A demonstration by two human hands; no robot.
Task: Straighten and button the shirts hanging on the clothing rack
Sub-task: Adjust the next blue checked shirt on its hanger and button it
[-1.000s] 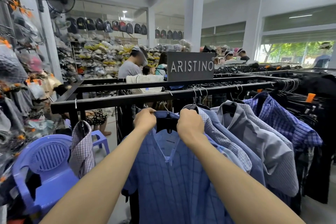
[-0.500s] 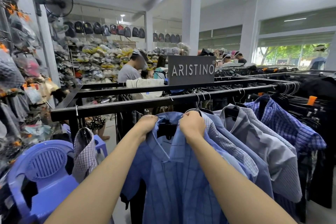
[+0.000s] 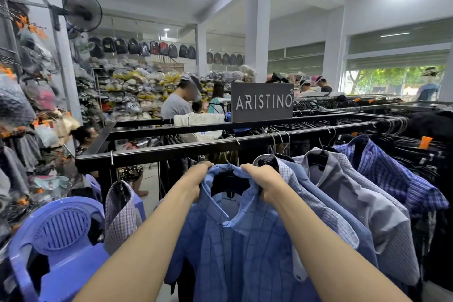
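Observation:
A blue checked shirt (image 3: 240, 247) hangs on a black hanger from the black clothing rack (image 3: 171, 152), right in front of me. My left hand (image 3: 196, 179) grips the left side of its collar. My right hand (image 3: 263, 179) grips the right side of the collar. The collar stands open at the neck, showing the hanger and a white label inside. Below the collar the front panels lie together; I cannot tell whether buttons are fastened. Several more shirts (image 3: 348, 203) hang to the right, packed close against it.
A small checked shirt (image 3: 121, 213) hangs alone at the rack's left end. A blue plastic chair (image 3: 61, 240) stands at lower left. An ARISTINO sign (image 3: 262, 102) sits on the rack's far side. People stand beyond it. Bagged goods hang on the left wall.
Both hands have slid apart and down along the collar, from the top of the hanger to the collar's two sides. The collar has folded down and the front panels have come together.

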